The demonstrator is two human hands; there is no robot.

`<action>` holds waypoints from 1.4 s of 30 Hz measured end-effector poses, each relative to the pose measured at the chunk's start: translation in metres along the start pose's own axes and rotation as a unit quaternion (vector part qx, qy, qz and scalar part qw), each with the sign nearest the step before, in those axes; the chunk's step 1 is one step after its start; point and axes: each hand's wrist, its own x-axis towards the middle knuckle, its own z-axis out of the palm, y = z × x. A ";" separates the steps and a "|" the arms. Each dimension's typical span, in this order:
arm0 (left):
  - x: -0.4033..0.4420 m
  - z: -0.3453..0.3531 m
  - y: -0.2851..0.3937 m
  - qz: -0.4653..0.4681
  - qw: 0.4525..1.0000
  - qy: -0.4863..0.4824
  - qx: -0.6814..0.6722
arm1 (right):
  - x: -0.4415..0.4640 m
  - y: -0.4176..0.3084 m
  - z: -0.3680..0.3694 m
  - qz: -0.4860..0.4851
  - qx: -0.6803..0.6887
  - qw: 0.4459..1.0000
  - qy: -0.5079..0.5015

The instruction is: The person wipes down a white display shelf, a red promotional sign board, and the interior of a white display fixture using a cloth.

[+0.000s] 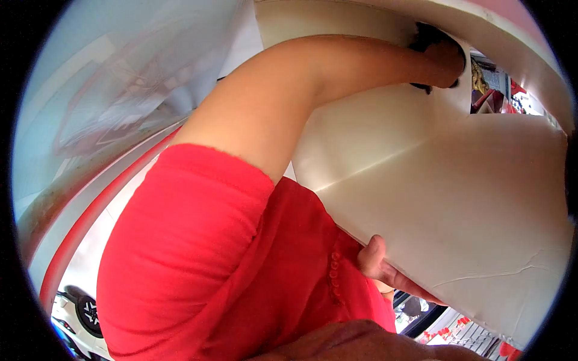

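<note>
A large cream-white board (pixel 421 198) fills the right half of the head view, with a bright crease or join running across it. My right hand (pixel 394 274) grips its lower edge, the thumb on top and the fingers along the underside. My left arm, in a red sleeve, reaches across to the upper right. There my left hand (pixel 447 63) is bent against the pale surface, with ragged black material (pixel 426 36), probably cloth, showing around it. The fingers of that hand are mostly hidden.
On the left stand a clear, reflective panel (pixel 114 78) and a curved red rail (pixel 78 240). A gap at the upper right shows assorted goods (pixel 490 87), including something gold. A white vehicle with a dark wheel (pixel 88 316) is at the lower left.
</note>
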 end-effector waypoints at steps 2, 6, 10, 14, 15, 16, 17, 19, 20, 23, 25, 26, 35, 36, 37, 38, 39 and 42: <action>-0.016 -0.002 -0.001 0.068 0.991 0.064 0.099 | -0.004 0.000 -0.003 0.006 0.003 1.000 -0.006; 0.005 0.045 -0.021 0.170 0.964 0.077 0.188 | -0.010 0.002 -0.008 0.018 0.026 0.999 -0.038; 0.004 0.057 -0.046 0.120 0.981 0.048 0.147 | -0.013 0.007 -0.010 0.036 0.058 0.995 -0.076; 0.044 0.103 -0.052 0.058 0.974 0.074 0.204 | -0.016 0.011 -0.015 0.054 0.081 0.991 -0.095; 0.068 0.126 -0.051 0.035 0.982 0.062 0.177 | -0.017 0.011 -0.016 0.058 0.084 0.990 -0.099; 0.074 0.125 -0.043 0.012 0.988 0.047 0.149 | -0.018 0.011 -0.018 0.062 0.086 0.989 -0.104; 0.083 0.123 -0.038 0.018 0.990 0.035 0.133 | -0.019 0.011 -0.019 0.064 0.088 0.988 -0.107; 0.119 0.152 -0.043 0.027 0.985 0.044 0.165 | -0.021 0.011 -0.020 0.072 0.090 0.987 -0.113; 0.139 0.169 -0.047 0.033 0.978 0.052 0.197 | -0.021 0.011 -0.020 0.075 0.093 0.986 -0.115; 0.059 0.108 -0.042 -0.060 0.975 0.174 0.127 | -0.022 0.014 -0.022 0.081 0.099 0.984 -0.124; 0.040 0.096 -0.039 -0.093 0.971 0.197 0.103 | -0.022 0.015 -0.023 0.084 0.102 0.983 -0.131; 0.051 0.108 -0.039 -0.102 0.974 0.165 0.120 | -0.023 0.015 -0.023 0.085 0.104 0.982 -0.134; -0.020 0.091 0.015 0.065 0.984 -0.141 -0.082 | -0.038 0.009 -0.020 0.101 0.114 0.973 -0.172; -0.030 0.097 0.026 0.096 0.983 -0.142 -0.071 | -0.037 0.007 -0.021 0.103 0.114 0.972 -0.180; -0.051 0.085 0.038 0.135 0.984 -0.108 -0.037 | -0.038 0.007 -0.020 0.106 0.114 0.970 -0.189; -0.068 0.073 0.047 0.173 0.982 -0.073 -0.003 | -0.036 0.005 -0.020 0.107 0.105 0.968 -0.201; -0.072 0.078 0.052 0.171 0.983 -0.073 -0.001 | -0.033 0.003 -0.021 0.109 0.099 0.965 -0.217; -0.066 0.098 0.056 0.222 0.956 -0.194 0.011 | -0.026 -0.004 -0.023 0.108 0.065 0.953 -0.276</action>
